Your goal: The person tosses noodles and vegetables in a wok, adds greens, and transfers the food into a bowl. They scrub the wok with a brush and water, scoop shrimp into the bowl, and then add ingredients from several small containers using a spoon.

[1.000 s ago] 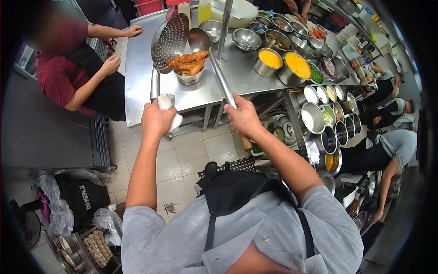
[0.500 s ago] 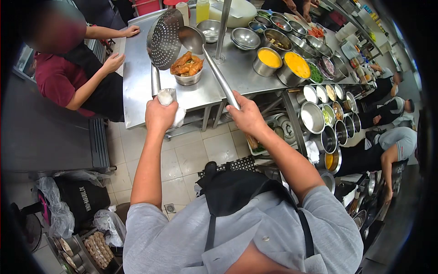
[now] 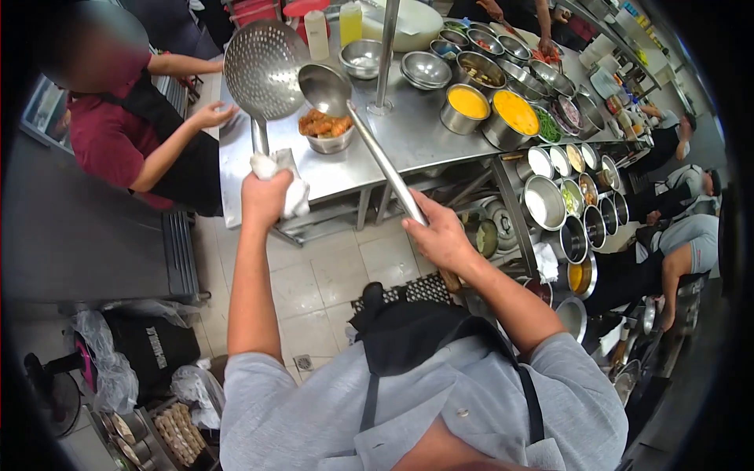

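Observation:
My left hand (image 3: 265, 196) is closed round the handle of a large perforated skimmer (image 3: 265, 71), with a white cloth (image 3: 292, 184) bunched in the grip. The skimmer's round head is held up over the steel table, its face turned toward me. My right hand (image 3: 441, 228) grips the long metal handle of a ladle (image 3: 323, 88), whose bowl is beside the skimmer and shows nothing in it. Beyond and below the two tools, a small metal bowl (image 3: 330, 144) holds browned, fried-looking pieces of food (image 3: 323, 124).
Behind are stacked steel bowls (image 3: 425, 71), squeeze bottles (image 3: 316, 35) and a vertical pole (image 3: 385, 55). Pots of yellow liquid (image 3: 514, 112) and several ingredient containers (image 3: 545, 202) line the right. A person in a maroon shirt (image 3: 110, 145) stands at the table's left end; other people work at right.
The skimmer has swung left and turned its face more toward me, away from the bowl of food. The ladle has come slightly nearer, and the person at left has drawn their hands back.

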A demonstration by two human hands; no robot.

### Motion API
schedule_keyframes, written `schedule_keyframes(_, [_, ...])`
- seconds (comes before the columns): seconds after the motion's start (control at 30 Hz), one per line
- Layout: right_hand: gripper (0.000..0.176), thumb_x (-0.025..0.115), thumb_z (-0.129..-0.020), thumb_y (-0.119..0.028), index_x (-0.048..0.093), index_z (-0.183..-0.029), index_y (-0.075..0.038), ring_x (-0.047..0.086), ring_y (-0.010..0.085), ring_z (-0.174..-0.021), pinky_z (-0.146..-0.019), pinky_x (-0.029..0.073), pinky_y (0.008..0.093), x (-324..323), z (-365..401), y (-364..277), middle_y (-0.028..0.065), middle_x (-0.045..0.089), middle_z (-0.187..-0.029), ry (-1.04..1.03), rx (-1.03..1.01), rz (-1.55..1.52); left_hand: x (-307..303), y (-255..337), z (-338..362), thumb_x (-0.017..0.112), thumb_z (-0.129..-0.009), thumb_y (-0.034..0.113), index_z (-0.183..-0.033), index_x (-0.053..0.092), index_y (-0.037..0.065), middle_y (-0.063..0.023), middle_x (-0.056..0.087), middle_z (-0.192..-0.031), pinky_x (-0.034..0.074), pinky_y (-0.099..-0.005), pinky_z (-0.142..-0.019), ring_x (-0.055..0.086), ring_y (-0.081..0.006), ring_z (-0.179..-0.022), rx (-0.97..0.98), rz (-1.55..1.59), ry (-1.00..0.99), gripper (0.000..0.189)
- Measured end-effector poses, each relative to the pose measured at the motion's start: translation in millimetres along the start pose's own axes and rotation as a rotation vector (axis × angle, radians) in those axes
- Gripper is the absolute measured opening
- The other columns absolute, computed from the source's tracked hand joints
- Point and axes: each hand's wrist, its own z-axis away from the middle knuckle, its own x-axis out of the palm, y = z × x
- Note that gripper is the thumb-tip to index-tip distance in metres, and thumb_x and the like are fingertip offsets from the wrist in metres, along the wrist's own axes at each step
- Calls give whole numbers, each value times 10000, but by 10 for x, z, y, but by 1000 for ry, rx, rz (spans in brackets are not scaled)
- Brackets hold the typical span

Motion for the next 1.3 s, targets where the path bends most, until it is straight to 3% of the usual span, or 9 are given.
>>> schedule_keyframes(0.23, [519, 654, -804, -108, 474, -1278, 4, 660, 224, -854, -754, 503, 300, -506, 918, 449, 192, 646, -992, 395, -375, -38, -268, 62, 791, 618, -747, 84, -940, 618, 11, -9, 592, -802, 457, -261, -633, 544, -89, -712, 85, 125, -372, 207])
schedule_keyframes(0.4, [393, 661, -739, -155, 526, -1096, -59, 610, 311, -613, -552, 501, 411, -572, 2479, 1256, 115, 588, -709, 704, -132, 386, -160, 48, 1367, 633, -689, 11, -1089, 541, -30, -81, 605, -854, 505, -315, -628, 590, -166, -701, -263, 13, -659, 412])
schedule_keyframes(0.43, [376, 643, -743, -177, 517, -1083, -76, 610, 327, -619, -545, 490, 442, -531, 2800, 1391, 126, 597, -718, 777, -94, 380, -143, -959, 820, 628, -710, 93, -1056, 548, -19, -59, 585, -832, 484, -303, -635, 575, -170, -706, -297, -32, -920, 373])
schedule_keyframes(0.63, [351, 674, -723, -146, 534, -1039, -77, 593, 318, -576, -502, 472, 410, 154, 4414, 1740, 90, 586, -697, 1224, 190, 400, 1537, 572, 2812, 616, -728, 163, -1034, 551, -10, -44, 570, -820, 466, -281, -667, 563, -175, -713, -397, 9, -1231, 357])
schedule_keyframes(0.9, [306, 663, -798, -119, 555, -1057, 1, 610, 212, -620, -575, 480, 318, 511, 5592, 1702, 131, 622, -798, 1789, 794, -35, 3646, 626, 4501, 643, -741, 282, -932, 600, 30, -55, 606, -741, 466, -285, -530, 571, -162, -570, -240, -597, -1988, 319])
schedule_keyframes(1.0, [296, 654, -805, -114, 562, -1058, 10, 606, 188, -699, -655, 485, 313, 457, 5900, 2061, 151, 626, -829, 2180, 639, -11, 4282, 537, 5390, 655, -748, 277, -910, 604, 41, -52, 607, -735, 481, -294, -534, 588, -164, -590, -212, -629, -2152, 290])
schedule_keyframes(1.13, [301, 645, -796, -124, 569, -1051, 17, 584, 198, -741, -720, 481, 333, -404, 6631, 1978, 156, 621, -814, 2170, 920, -155, 5071, 398, 6283, 639, -763, 218, -892, 636, -37, -89, 644, -771, 488, -310, -555, 619, -173, -630, -121, -635, -2398, 286])
schedule_keyframes(1.23, [129, 610, -797, -118, 563, -830, -3, 468, 146, -397, -368, 381, 312, -1238, 7240, 2346, 59, 510, -557, 2264, 815, -412, 5581, 340, 6727, 612, -792, 229, -829, 640, -7, -63, 629, -718, 475, -296, -542, 599, -159, -588, -57, -680, -2518, 240])
schedule_keyframes(1.3, [113, 576, -781, -89, 540, -734, 7, 520, 200, -403, -379, 420, 356, -1711, 7698, 2957, 92, 516, -553, 2255, 926, -341, 5893, 236, 6880, 593, -816, 250, -850, 645, 20, -53, 630, -724, 477, -289, -546, 607, -152, -606, -153, -727, -2581, 238])
